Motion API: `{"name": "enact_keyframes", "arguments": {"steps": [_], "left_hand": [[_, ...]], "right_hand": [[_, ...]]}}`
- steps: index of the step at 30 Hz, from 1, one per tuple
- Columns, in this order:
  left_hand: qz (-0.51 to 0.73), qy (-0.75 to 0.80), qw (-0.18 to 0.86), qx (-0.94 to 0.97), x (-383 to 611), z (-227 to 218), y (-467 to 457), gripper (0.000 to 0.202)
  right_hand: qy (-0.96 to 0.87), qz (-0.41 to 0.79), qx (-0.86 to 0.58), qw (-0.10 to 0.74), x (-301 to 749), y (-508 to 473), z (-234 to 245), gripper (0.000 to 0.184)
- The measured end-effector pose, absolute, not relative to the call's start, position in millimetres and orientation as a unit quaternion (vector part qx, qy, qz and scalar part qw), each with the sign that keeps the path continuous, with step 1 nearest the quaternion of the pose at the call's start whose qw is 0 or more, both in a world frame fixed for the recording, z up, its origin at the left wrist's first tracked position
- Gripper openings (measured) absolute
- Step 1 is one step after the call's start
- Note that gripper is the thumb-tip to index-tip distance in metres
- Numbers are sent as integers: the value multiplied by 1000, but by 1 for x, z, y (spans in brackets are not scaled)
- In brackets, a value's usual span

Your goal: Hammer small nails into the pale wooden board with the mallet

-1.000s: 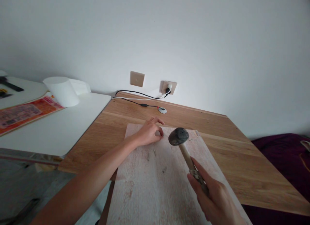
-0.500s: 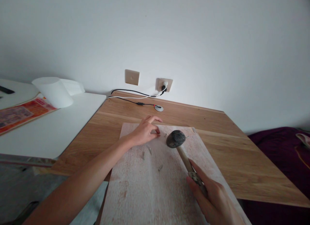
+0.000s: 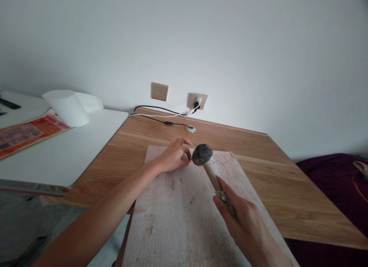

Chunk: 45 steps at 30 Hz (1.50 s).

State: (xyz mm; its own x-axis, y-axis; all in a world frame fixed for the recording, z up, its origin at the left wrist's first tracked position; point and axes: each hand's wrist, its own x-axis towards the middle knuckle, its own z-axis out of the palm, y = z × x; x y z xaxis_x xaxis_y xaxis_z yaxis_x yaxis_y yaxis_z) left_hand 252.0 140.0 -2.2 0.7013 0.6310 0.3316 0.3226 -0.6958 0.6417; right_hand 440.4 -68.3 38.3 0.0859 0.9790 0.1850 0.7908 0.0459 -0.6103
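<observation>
Over the pale board, the right hand grips the wooden-handled mallet, its dark head near the curled fingertips of the left hand; whether those pinch anything, I can't tell

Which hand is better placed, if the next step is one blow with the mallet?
Probably the right hand: it grips the mallet by its handle. The left hand, low at the board, appears to pinch a tiny item, so it seems less free.
</observation>
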Motion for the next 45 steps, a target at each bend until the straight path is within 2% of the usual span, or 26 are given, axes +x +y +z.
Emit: {"name": "enact_keyframes", "arguments": {"steps": [3,9,19,28,31,34,37,45], "left_hand": [[278,272,281,877,252,-3,141,3],[285,281,285,871,252,-4,141,5],[297,247,255,887,253,-3,143,8],[286,245,255,890,254,-3,145,6],[287,251,269,885,253,-2,143,2],[300,252,284,876,252,-3,142,22],[305,260,294,868,252,-3,142,28],[295,271,303,865,253,-3,141,20]], "right_hand": [[-657,135,-679,298,441,-67,37,61],[-632,169,-698,293,440,-74,40,61],[-566,201,-741,301,460,-111,8,61],[-588,186,-722,313,439,-85,39,61],[-629,184,-696,294,436,-70,52,61],[-662,185,-680,256,434,-60,59,62],[-664,185,-681,247,433,-58,56,62],[-631,190,-695,288,432,-64,41,61]]}}
